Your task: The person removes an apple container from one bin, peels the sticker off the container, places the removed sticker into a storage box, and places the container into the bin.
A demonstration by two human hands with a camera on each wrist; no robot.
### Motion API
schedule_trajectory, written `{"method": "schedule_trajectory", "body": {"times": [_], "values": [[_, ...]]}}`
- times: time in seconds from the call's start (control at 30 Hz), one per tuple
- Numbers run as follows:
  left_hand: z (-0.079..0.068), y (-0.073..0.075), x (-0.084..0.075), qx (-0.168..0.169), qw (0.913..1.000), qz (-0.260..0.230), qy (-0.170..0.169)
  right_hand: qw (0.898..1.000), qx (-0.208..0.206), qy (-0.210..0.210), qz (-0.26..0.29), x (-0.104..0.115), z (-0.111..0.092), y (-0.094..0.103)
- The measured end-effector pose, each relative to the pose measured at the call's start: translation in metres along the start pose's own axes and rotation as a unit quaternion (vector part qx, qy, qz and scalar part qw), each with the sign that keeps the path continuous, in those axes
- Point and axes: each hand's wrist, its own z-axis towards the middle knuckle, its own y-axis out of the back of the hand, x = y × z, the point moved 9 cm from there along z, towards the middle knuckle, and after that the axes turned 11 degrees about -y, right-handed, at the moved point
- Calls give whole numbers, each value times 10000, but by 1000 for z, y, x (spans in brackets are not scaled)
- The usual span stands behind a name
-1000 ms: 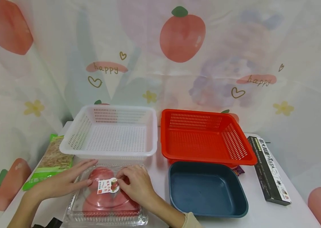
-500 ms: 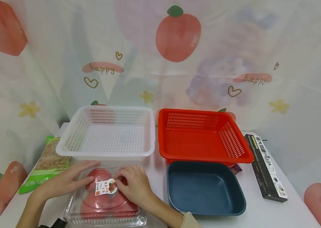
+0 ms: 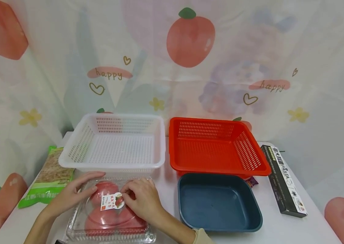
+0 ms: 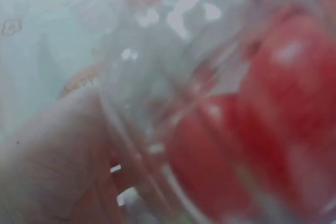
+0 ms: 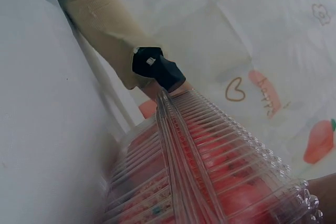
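A clear plastic clamshell box (image 3: pixel 77 223) of large, round red produce lies at the front left in the head view. On its lid is a white label (image 3: pixel 108 202) with a red fruit picture at its right end. The thumb and index fingertip of my right hand (image 3: pixel 143 199) pinch that right end. My left hand (image 3: pixel 72 195) rests along the box's left side, fingers extended and thumb over the lid. Close up and blurred, the left wrist view has the red produce (image 4: pixel 289 93) behind clear plastic. The box's ridged side (image 5: pixel 184 156) fills the lower part of the right wrist view.
Behind the box stands a white basket (image 3: pixel 162 149), with a red basket (image 3: pixel 220 173) to its right. A dark blue basin (image 3: pixel 217 222) sits right of my hands. A green-and-brown packet (image 3: pixel 51 176) lies far left, a black pasta box (image 3: pixel 283 183) far right.
The head view has turned slightly, so everything sits a little further left. My left thumb has lifted a little away from the label; my right fingers stay at its right end.
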Motion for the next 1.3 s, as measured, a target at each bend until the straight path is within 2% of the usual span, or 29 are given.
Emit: {"method": "schedule_trajectory", "body": {"times": [0.17, 0.33, 0.7, 0.93, 1.3], "values": [[-2, -2, 12, -210, 9979, -498, 367, 10000, 9, -14, 2, -1, 0, -1], [-4, -1, 16, -251, 9964, -435, 684, 10000, -19, 14, -40, 0, 0, -1], [-3, -1, 14, -342, 9959, -462, 695, 9999, 71, -62, 43, 0, 2, 0], [-5, 0, 18, -474, 9936, -344, 962, 9999, 47, -69, 105, 0, 1, 1], [-7, -1, 19, -511, 9934, -336, 971, 9999, 16, 7, 165, 0, 0, 0]]}}
